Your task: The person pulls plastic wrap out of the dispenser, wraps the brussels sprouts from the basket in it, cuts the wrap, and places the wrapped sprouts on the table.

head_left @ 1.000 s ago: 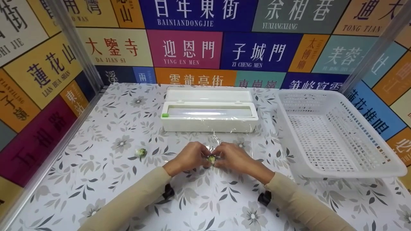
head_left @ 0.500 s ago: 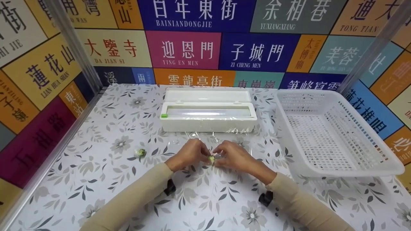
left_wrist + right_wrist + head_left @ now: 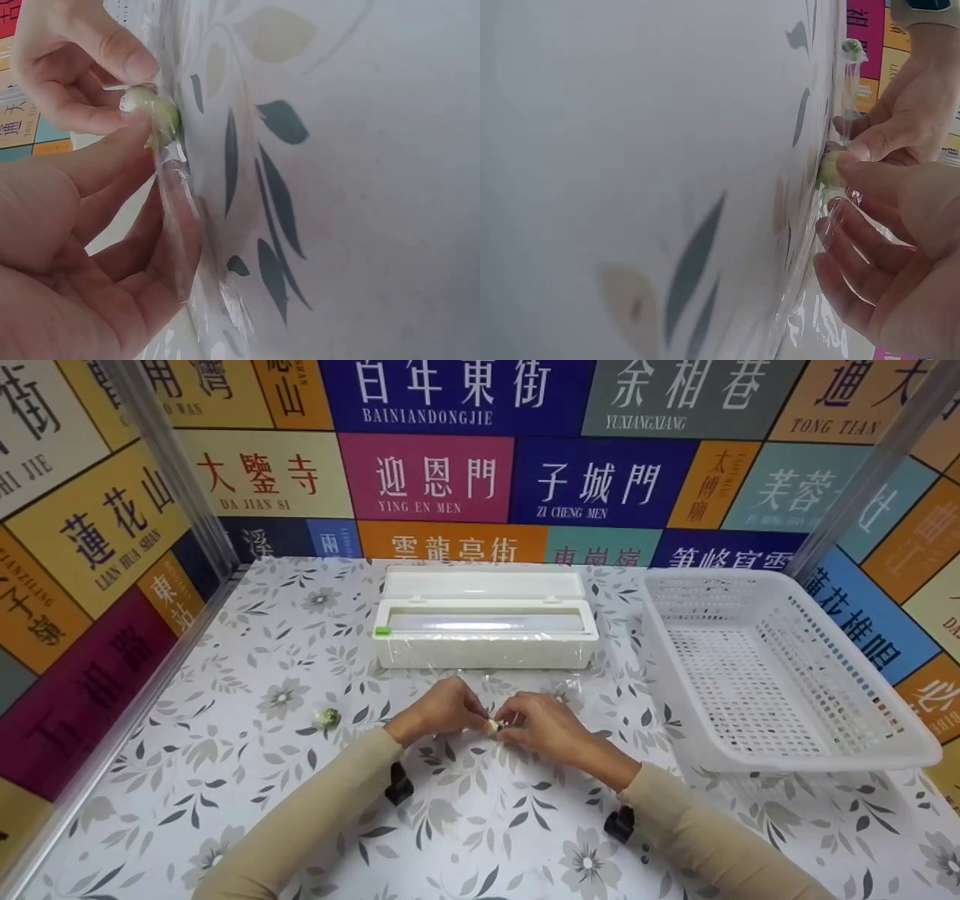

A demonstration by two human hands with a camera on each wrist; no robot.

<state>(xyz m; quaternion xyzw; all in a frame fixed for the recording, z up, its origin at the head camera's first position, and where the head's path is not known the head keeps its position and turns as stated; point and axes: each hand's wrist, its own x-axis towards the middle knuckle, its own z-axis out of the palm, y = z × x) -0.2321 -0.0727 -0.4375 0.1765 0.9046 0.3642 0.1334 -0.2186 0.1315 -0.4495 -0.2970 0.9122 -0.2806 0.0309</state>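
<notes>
Both hands meet over the table in front of the dispenser, in the head view. Between their fingertips sits a small round pale-green and white piece (image 3: 166, 120), its exact kind unclear, with clear cling film (image 3: 174, 217) drawn around it. My left hand (image 3: 444, 709) pinches it from the left, thumb on its side. From the right, my right hand (image 3: 541, 721) pinches it with thumb and forefinger, the other fingers loosely bent among the film. A similar green-and-white piece (image 3: 327, 718) lies apart on the left, with film around it in the right wrist view.
A white cling film dispenser (image 3: 487, 652) stands behind the hands with its lid raised; film hangs over its front. A white perforated plastic basket (image 3: 825, 761) stands on the right. The flowered tablecloth (image 3: 285, 780) reaches back to a wall of colourful signs.
Both hands stay together at the piece. The left hand has shifted slightly away from the body, and less of the green shows between the fingertips. The loose film by the dispenser has shifted.
</notes>
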